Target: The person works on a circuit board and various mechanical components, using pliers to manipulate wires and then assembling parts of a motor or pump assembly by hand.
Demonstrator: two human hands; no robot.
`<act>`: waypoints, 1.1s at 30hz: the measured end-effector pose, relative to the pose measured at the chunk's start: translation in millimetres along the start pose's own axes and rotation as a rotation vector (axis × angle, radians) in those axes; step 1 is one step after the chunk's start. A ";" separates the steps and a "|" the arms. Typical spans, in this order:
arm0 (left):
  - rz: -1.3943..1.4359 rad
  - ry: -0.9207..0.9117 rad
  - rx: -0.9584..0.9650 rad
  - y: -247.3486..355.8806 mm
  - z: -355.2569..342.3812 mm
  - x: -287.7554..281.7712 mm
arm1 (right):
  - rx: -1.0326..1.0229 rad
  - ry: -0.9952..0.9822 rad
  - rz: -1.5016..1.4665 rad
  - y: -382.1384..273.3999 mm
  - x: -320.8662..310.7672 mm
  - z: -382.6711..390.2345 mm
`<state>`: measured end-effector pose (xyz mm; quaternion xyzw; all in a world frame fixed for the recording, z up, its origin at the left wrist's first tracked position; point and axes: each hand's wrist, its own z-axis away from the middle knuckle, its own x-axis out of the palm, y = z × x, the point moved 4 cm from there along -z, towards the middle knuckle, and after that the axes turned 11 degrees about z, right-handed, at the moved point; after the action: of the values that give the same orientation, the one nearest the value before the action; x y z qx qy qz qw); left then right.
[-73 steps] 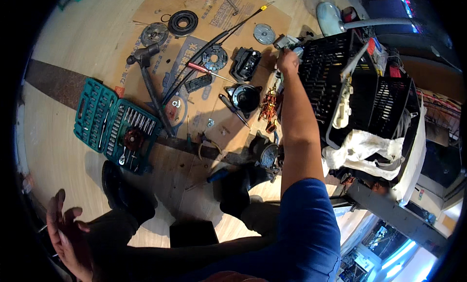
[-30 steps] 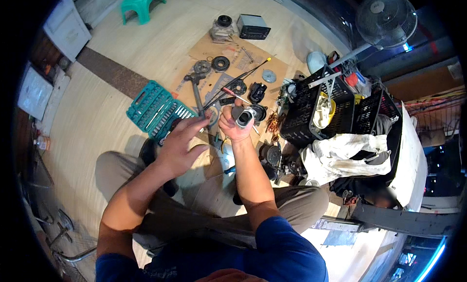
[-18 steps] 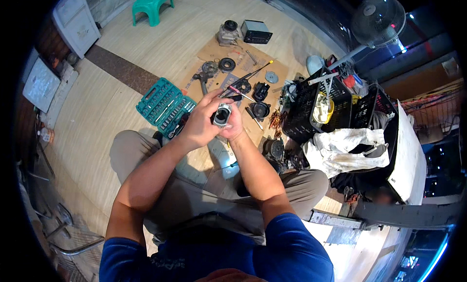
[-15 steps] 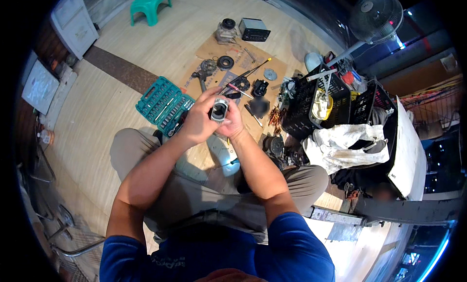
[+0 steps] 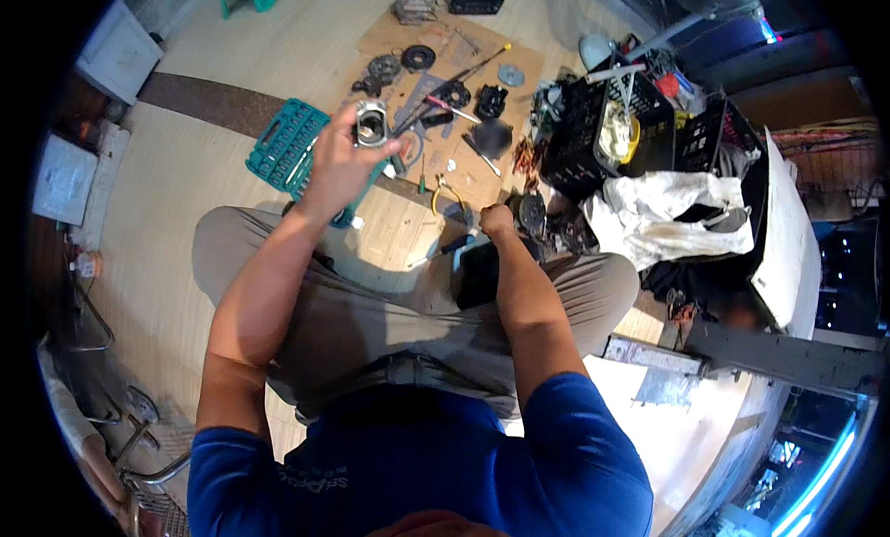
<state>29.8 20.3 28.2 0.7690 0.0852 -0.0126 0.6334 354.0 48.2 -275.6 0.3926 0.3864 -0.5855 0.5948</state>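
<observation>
My left hand [image 5: 341, 162] is wrapped round a hollow silver metal housing [image 5: 371, 126], its open end facing up. It is raised over the edge of a cardboard sheet [image 5: 482, 171] on the floor. Between my knees, my right hand [image 5: 497, 220] is low and closed; whatever is in its fingers is hidden. Beside it on the right is a round black part [image 5: 531, 211]. Yellow-handled pliers [image 5: 449, 200] rest to its left, and a dark-handled screwdriver [image 5: 447, 250] lies nearer me.
A green socket set case [image 5: 286, 146] lies open at left. Farther off, the cardboard carries a black ring [image 5: 418, 57], a grey disc [image 5: 510, 75] and several dark parts. Black crates [image 5: 579, 152], a white cloth [image 5: 663, 217] and a fan stand [image 5: 663, 37] crowd the right.
My right hand has let go of the metal housing and moved down to the right, closing. My left hand has carried the housing up and left. The view has shifted.
</observation>
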 end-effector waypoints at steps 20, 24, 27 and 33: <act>-0.009 0.099 0.013 -35.1 -9.6 -3.0 | -0.374 -0.264 -0.051 -90.1 49.1 -33.9; 0.122 0.079 -0.084 -47.7 -7.2 1.1 | -0.335 -0.157 -0.258 -118.8 40.4 -53.4; 0.142 0.065 -0.195 -55.6 -4.8 2.0 | -0.268 -0.082 -0.201 -140.4 35.9 -64.5; 0.051 0.076 -0.123 -53.8 -8.5 -1.8 | -0.184 0.068 -0.123 -171.3 33.0 -81.0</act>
<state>19.3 38.2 -22.2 0.7304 0.0902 0.0381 0.6760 183.3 108.7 -340.3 0.3315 0.4816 -0.5696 0.5777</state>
